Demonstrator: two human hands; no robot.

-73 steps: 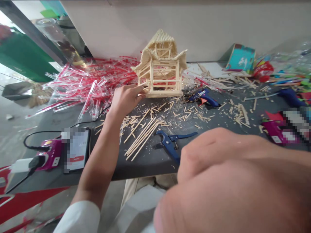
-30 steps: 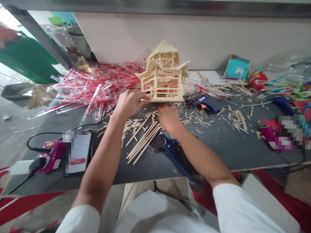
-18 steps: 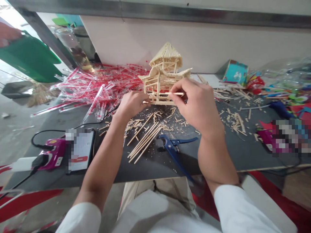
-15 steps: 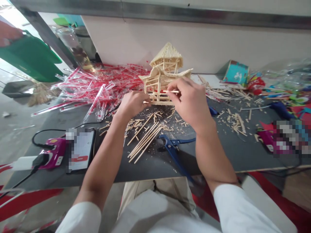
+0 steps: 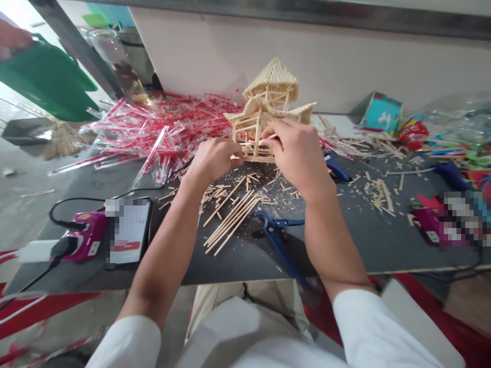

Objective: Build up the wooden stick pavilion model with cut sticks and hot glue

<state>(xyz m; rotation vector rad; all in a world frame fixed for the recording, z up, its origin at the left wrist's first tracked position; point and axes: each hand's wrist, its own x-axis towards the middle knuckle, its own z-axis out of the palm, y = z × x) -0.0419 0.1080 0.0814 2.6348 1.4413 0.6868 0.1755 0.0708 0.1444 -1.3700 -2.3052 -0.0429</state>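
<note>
A model pavilion (image 5: 258, 134) of thin wooden sticks, with a peaked upper roof and a wider curved lower one, stands at the back of the dark table. My left hand (image 5: 215, 159) is closed at its lower left corner, fingers on the base. At the front right of the frame, my right hand (image 5: 297, 153) pinches a short wooden stick, now mostly hidden by the fingers and the posts. Several long wooden sticks (image 5: 232, 222) lie in front, among cut bits. Nearer to me rests a blue-handled cutter (image 5: 274, 232).
Clear-and-red plastic wrappers (image 5: 169, 125) are heaped at the back left. A phone (image 5: 130, 232) and a purple power strip (image 5: 85, 235) lie at the left. Behind my right hand is a blue tool (image 5: 337, 167). A person's hand (image 5: 13, 38) touches a green bin (image 5: 49, 76).
My right hand has brought the short stick in against the pavilion's front posts. The pavilion appears slightly further right and higher as the view shifts.
</note>
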